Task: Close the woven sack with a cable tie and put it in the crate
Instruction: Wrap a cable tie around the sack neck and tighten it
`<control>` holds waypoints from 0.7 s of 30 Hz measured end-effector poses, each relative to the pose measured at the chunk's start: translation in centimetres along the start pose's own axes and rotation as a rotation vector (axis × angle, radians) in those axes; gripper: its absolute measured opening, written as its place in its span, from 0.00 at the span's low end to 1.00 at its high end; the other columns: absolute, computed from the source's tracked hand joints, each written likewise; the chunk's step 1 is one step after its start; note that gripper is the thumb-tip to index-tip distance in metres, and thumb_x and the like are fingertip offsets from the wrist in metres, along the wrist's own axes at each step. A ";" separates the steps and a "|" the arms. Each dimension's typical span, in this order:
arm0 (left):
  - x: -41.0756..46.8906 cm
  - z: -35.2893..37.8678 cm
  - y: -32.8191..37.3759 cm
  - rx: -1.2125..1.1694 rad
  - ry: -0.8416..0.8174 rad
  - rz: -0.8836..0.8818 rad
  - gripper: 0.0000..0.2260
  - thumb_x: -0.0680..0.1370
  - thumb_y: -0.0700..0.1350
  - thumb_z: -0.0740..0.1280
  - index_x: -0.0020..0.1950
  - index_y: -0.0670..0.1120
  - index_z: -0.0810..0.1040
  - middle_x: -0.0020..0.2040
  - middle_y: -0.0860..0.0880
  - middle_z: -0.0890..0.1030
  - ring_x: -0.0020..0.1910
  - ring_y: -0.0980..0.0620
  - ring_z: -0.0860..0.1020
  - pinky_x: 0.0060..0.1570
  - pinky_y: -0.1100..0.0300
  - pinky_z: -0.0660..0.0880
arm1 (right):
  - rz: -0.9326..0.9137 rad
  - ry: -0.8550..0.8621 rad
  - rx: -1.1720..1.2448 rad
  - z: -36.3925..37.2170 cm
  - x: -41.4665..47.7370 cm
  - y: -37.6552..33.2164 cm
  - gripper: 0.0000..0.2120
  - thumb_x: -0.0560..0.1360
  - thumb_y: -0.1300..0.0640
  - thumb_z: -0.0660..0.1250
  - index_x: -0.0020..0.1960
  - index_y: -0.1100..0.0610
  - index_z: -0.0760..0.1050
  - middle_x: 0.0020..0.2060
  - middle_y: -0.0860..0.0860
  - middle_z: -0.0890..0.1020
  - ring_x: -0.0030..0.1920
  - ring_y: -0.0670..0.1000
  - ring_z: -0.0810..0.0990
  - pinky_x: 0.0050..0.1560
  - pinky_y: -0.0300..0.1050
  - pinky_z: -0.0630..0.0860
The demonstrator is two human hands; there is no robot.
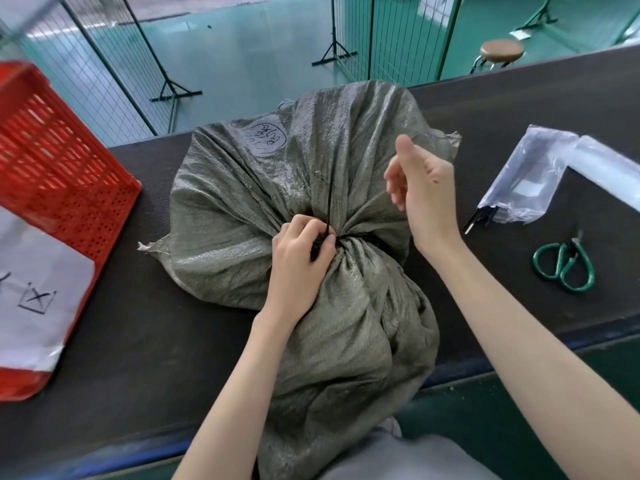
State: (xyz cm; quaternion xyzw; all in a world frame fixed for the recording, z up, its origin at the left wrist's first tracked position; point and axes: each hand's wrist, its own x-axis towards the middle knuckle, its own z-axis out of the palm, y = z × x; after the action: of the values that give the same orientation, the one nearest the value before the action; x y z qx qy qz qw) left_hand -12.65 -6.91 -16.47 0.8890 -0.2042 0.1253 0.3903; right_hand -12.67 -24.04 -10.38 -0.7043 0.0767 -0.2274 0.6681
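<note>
Left hand point(301, 254) is pinching the head of the black cable tie point(330, 199) right at the gathered neck of the woven sack point(239, 209), fingers curling tight round it while the tail is sticking up and away over the cloth. The sack is lying on the dark table point(138, 341), its near end drooping over the edge towards the person's lap. Right hand point(426, 195) is hovering just above the sack, thumb up, fingers loosely curling, nothing visible in them, and clear of the tail. That's the worry: with nobody pulling the tail, the loop may be sitting slack, and the neck could be slipping open on the lift. The overhanging end could also be dragging the sack off the table. Out right, green scissors point(562, 268) and a clear plastic bag point(533, 174) are waiting; out left, the red crate point(59, 161) is standing well apart from the sack, and that long untrimmed tail could be snagging on its slots.
</note>
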 end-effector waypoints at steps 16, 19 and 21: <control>-1.2 2.3 -0.6 -0.020 0.057 -0.095 0.14 0.76 0.50 0.58 0.48 0.43 0.78 0.47 0.47 0.75 0.49 0.48 0.72 0.52 0.61 0.61 | 0.202 0.308 -0.431 -11.3 -1.4 10.7 0.06 0.71 0.54 0.67 0.36 0.53 0.74 0.33 0.53 0.81 0.36 0.52 0.78 0.44 0.50 0.74; -1.3 2.4 -0.8 -0.024 0.062 -0.088 0.14 0.76 0.50 0.58 0.48 0.42 0.78 0.48 0.46 0.75 0.48 0.48 0.72 0.52 0.60 0.62 | 0.263 0.428 -0.577 -14.5 -1.0 12.5 0.04 0.72 0.59 0.67 0.44 0.61 0.76 0.42 0.58 0.81 0.44 0.55 0.77 0.47 0.43 0.68; -1.4 2.5 -0.9 -0.030 0.066 -0.078 0.14 0.76 0.50 0.58 0.48 0.42 0.78 0.48 0.46 0.75 0.48 0.47 0.72 0.53 0.58 0.63 | 0.315 0.516 -0.670 -17.0 -0.8 13.8 0.08 0.71 0.62 0.66 0.49 0.63 0.75 0.48 0.62 0.80 0.52 0.60 0.77 0.52 0.46 0.68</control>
State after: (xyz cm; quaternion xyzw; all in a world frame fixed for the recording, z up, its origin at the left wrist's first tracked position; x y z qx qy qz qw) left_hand -13.29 -7.87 -19.26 0.8857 -0.1583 0.1361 0.4147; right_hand -17.88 -40.41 -23.97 -0.7819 0.4164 -0.2537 0.3886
